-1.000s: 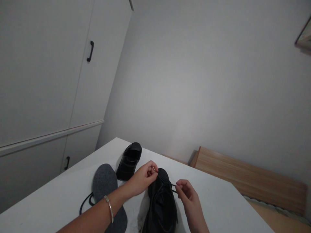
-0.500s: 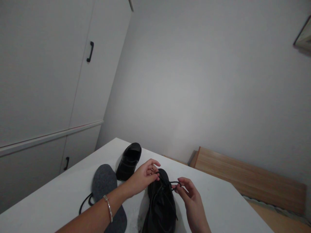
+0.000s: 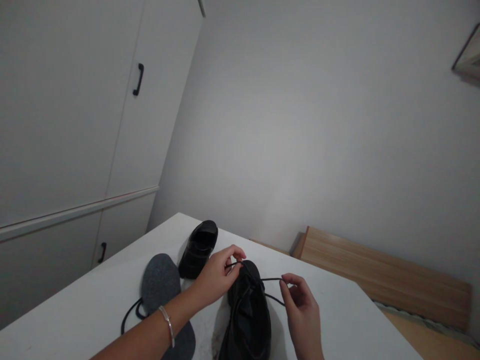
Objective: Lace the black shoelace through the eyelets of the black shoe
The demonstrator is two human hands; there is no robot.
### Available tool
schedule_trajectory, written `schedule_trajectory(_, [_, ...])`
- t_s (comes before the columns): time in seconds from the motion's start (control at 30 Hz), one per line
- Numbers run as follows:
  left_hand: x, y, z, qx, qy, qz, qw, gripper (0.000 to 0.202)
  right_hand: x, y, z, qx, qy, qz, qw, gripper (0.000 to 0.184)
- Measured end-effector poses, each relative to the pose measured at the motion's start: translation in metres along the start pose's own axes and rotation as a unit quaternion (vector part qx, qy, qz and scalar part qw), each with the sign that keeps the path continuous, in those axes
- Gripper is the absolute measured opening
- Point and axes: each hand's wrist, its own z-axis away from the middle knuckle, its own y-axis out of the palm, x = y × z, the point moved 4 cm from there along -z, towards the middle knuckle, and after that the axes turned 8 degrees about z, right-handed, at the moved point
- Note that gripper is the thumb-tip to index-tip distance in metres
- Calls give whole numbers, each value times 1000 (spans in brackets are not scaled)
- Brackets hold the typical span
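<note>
A black lace-up shoe (image 3: 250, 320) stands on the white table, its toe pointing away from me. Between thumb and fingers my left hand (image 3: 224, 267) pinches one part of its black shoelace (image 3: 270, 279), just left of the toe. My right hand (image 3: 302, 305) is closed on another part of the lace, drawn out to the right of the shoe. Below that strand, a second length of lace runs to the same hand. Beneath my left forearm lies a grey felt insole (image 3: 160, 280), partly covered by the arm.
Farther back on the white table (image 3: 330, 310) sits a second black shoe (image 3: 198, 247). A loose black cord (image 3: 129, 312) curls beside the insole. White cupboards (image 3: 75, 125) rise at the left, and a wooden board (image 3: 382, 280) lies beyond the table at the right.
My right hand has moved a little to the right, and the lace strands between it and the shoe are longer and straighter. My left hand has shifted slightly left.
</note>
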Motion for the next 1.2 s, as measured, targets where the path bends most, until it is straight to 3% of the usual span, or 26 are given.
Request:
schedule_trajectory(0.17, [-11,-1,5,-5,84,-125,989,17,5,-5,1,-35,5,45,998,41])
schedule_trajectory(0.27, [-12,-3,6,-19,97,-146,984,14,9,-7,1,-50,-1,34,998,41])
schedule_trajectory(0.37, [-11,-4,5,-25,67,-112,991,16,14,-6,3,-34,-13,1,999,39])
schedule_trajectory(0.53, [-13,-1,5,34,14,-4,999,53,21,-7,7,9,-26,-54,998,52])
schedule_trajectory(0.67, [-11,1,3,50,-3,45,998,63,18,-4,4,28,-8,-46,999,51])
schedule_trajectory(0.77, [1,2,1,24,-24,32,999,55,10,6,1,67,6,-37,997,43])
schedule_trajectory(0.93, [25,7,0,-3,-79,-13,997,22,-3,23,2,126,23,-42,991,40])
schedule_trajectory(1.2, [41,15,4,-4,-97,-4,995,19,-7,29,3,119,17,-45,992,40])
